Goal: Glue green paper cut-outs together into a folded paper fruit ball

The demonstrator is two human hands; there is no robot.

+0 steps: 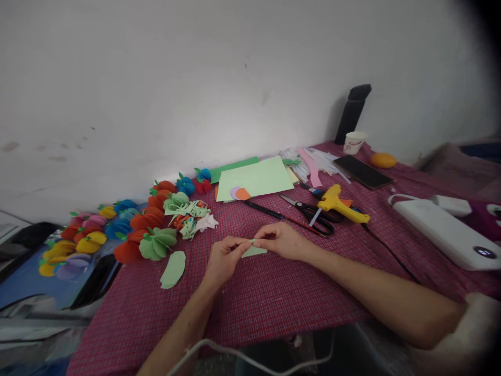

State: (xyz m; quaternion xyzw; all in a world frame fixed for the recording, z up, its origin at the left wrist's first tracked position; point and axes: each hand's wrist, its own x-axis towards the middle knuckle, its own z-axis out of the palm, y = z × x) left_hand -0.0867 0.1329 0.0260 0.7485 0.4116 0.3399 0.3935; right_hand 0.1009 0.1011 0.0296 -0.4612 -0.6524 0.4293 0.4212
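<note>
My left hand (pixel 224 257) and my right hand (pixel 281 240) meet over the red checked tablecloth (pixel 274 297). Both pinch a small light green paper piece (pixel 254 250) between thumb and fingertips. A cut-out green paper shape (pixel 173 269) lies flat to the left of my left hand. Beyond it sits a green folded paper ball (pixel 158 243) beside a pile of paper scraps (pixel 191 216).
Many coloured paper balls (pixel 102 235) lie along the left. Light green sheets (pixel 256 178), black scissors (pixel 313 211), a yellow glue gun (pixel 340 203), a phone (pixel 362 171), a paper cup (pixel 354 142) and a white power bank (pixel 446 230) sit behind and right. A white cable (pixel 242 355) hangs at the front edge.
</note>
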